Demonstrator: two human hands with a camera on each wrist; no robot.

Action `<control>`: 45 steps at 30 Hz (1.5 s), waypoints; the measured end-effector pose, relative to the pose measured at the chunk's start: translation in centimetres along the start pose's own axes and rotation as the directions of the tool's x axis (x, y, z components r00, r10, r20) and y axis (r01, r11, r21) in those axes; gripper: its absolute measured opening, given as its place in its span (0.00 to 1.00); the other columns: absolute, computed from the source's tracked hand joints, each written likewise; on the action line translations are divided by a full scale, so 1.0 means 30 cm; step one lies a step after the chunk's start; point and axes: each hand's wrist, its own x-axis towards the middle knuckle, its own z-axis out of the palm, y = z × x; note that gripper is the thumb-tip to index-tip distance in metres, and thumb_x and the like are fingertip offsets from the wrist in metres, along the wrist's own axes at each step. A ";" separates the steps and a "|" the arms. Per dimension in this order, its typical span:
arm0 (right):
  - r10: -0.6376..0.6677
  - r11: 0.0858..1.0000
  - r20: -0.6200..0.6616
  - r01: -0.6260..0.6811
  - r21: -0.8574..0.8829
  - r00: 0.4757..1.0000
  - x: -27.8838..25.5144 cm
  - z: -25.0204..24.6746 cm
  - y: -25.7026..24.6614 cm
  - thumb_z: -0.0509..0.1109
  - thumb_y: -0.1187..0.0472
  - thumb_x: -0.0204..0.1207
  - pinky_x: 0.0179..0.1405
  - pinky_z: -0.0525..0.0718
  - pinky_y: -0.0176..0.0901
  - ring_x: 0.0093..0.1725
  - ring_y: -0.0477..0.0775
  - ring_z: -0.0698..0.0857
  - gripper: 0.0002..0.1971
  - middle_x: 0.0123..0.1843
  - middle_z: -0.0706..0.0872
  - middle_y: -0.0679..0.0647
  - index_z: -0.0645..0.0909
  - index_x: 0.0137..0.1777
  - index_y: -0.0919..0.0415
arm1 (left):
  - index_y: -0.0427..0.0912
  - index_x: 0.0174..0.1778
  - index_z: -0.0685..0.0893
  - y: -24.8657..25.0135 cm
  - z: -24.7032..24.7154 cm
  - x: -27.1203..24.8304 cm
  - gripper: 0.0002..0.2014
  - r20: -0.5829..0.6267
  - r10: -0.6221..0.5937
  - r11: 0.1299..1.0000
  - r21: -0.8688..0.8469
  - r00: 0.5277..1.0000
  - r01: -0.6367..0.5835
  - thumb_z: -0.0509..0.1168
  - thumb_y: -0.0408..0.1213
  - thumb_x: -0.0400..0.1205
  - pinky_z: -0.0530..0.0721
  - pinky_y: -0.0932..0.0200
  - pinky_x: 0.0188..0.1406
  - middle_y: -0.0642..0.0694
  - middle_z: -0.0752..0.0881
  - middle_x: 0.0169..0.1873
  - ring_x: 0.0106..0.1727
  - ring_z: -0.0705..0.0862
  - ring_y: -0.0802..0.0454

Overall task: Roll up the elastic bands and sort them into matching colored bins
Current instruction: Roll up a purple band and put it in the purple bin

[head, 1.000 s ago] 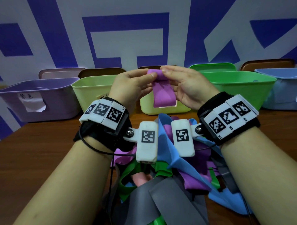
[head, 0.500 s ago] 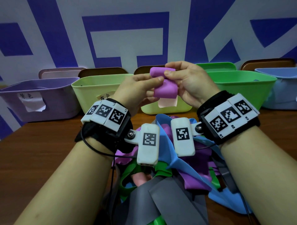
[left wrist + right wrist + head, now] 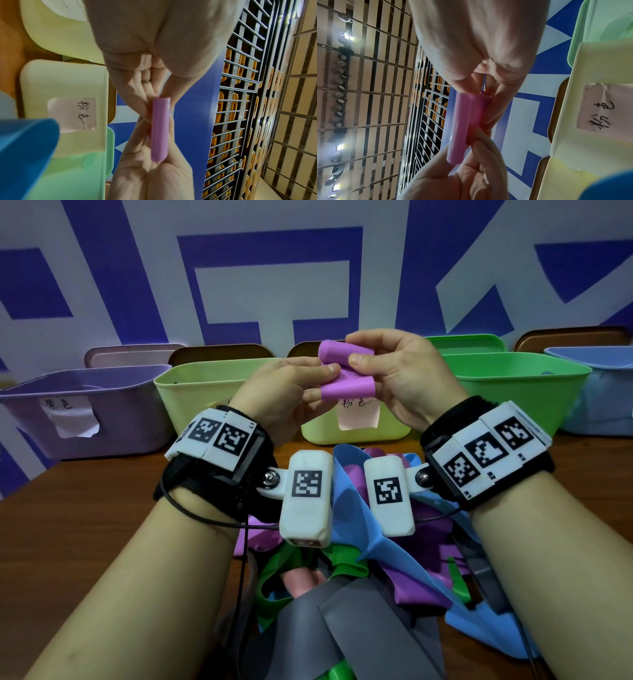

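Now pink band roll (image 3: 346,368) pinched between both hands' fingers (image 3: 329,368).

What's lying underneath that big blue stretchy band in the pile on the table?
Under the wide blue elastic band purple bands and a green band poke out on the brown wooden table. Anything deeper is covered.

Dim head view, edges bowed; glaring ceiling lamps (image 3: 345,36) flare, wrist foregrounds blurred.

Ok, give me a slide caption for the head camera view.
Both hands, left hand and right hand, pinch a nearly rolled pink elastic band above a pile of bands, facing colored bins.
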 end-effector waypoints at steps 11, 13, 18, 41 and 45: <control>0.036 0.989 0.027 -0.039 0.143 0.999 -0.005 0.000 0.000 0.67 0.75 0.76 0.42 0.89 0.48 0.40 0.53 0.87 0.05 0.41 0.86 0.59 0.82 0.44 0.67 | 0.35 0.59 0.83 -0.007 -0.006 0.003 0.11 -0.050 0.031 0.999 0.029 0.998 -0.029 0.65 0.28 0.82 0.83 0.68 0.30 0.45 0.89 0.38 0.32 0.88 0.58; 0.033 0.990 0.021 -0.035 0.133 0.999 -0.002 0.000 0.005 0.67 0.74 0.77 0.41 0.89 0.47 0.40 0.52 0.86 0.05 0.43 0.85 0.59 0.82 0.46 0.66 | 0.35 0.59 0.84 -0.006 -0.002 0.000 0.10 -0.046 0.034 0.999 0.040 0.998 -0.032 0.64 0.28 0.82 0.83 0.68 0.30 0.45 0.89 0.38 0.32 0.88 0.58; 0.035 0.993 0.038 -0.039 0.115 0.999 0.005 0.000 0.006 0.66 0.77 0.76 0.51 0.88 0.52 0.44 0.55 0.87 0.07 0.45 0.85 0.60 0.81 0.46 0.67 | 0.35 0.58 0.84 -0.005 0.000 -0.003 0.10 -0.041 0.044 0.998 0.041 0.998 -0.043 0.65 0.30 0.83 0.84 0.68 0.32 0.43 0.89 0.41 0.35 0.89 0.57; 0.101 0.993 0.059 -0.105 0.059 0.993 0.007 -0.013 0.013 0.67 0.73 0.78 0.39 0.86 0.38 0.35 0.50 0.86 0.08 0.43 0.85 0.56 0.80 0.51 0.61 | 0.41 0.50 0.84 -0.011 0.001 0.011 0.04 -0.146 0.068 0.997 0.048 0.987 -0.061 0.67 0.36 0.83 0.86 0.64 0.41 0.43 0.87 0.42 0.37 0.87 0.51; 0.089 0.993 0.043 -0.092 0.073 0.995 0.012 -0.011 0.019 0.68 0.74 0.77 0.40 0.86 0.38 0.37 0.49 0.87 0.12 0.46 0.85 0.57 0.80 0.58 0.62 | 0.39 0.48 0.84 -0.016 -0.007 0.019 0.02 -0.175 0.098 0.995 0.046 0.980 -0.092 0.67 0.30 0.82 0.86 0.67 0.35 0.40 0.88 0.42 0.38 0.88 0.50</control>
